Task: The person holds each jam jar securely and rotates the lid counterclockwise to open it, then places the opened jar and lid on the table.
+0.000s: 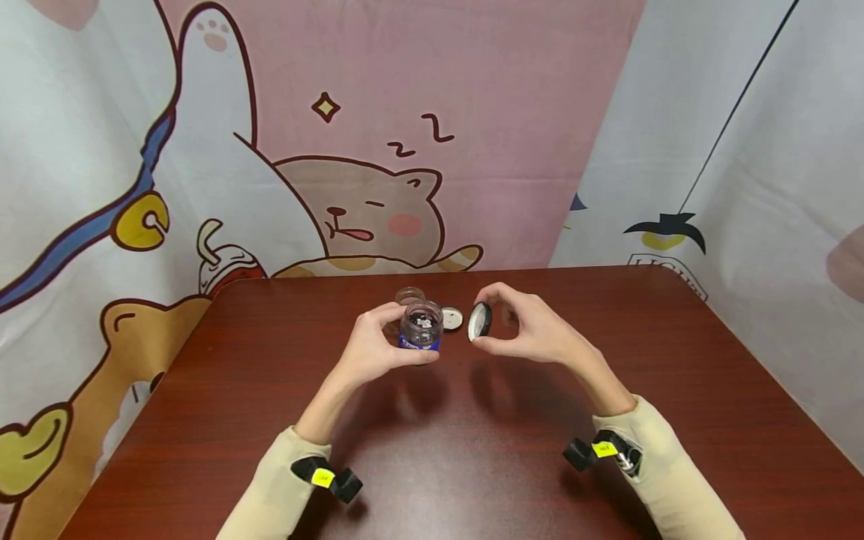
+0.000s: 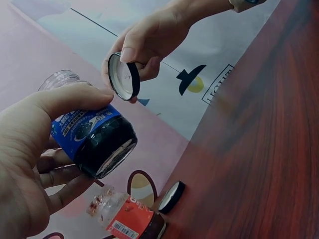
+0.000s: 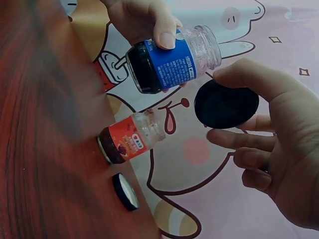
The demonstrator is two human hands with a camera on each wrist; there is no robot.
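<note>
My left hand (image 1: pixel 378 346) grips a small open jar with a blue label (image 1: pixel 421 327) (image 2: pixel 94 137) (image 3: pixel 172 59) and holds it above the table. My right hand (image 1: pixel 523 326) pinches the jar's black lid (image 1: pixel 480 321) (image 2: pixel 124 75) (image 3: pixel 226 104) on edge just right of the jar, a small gap apart. Behind them a second open jar with a red label (image 1: pixel 409 295) (image 2: pixel 124 216) (image 3: pixel 130 137) stands on the table, with its own black lid (image 1: pixel 451 318) (image 2: pixel 172 196) (image 3: pixel 125 191) lying beside it.
The dark red wooden table (image 1: pixel 472 435) stretches wide around my hands. A cartoon-printed cloth backdrop (image 1: pixel 378 135) hangs behind and at both sides. Small cameras are strapped to both wrists.
</note>
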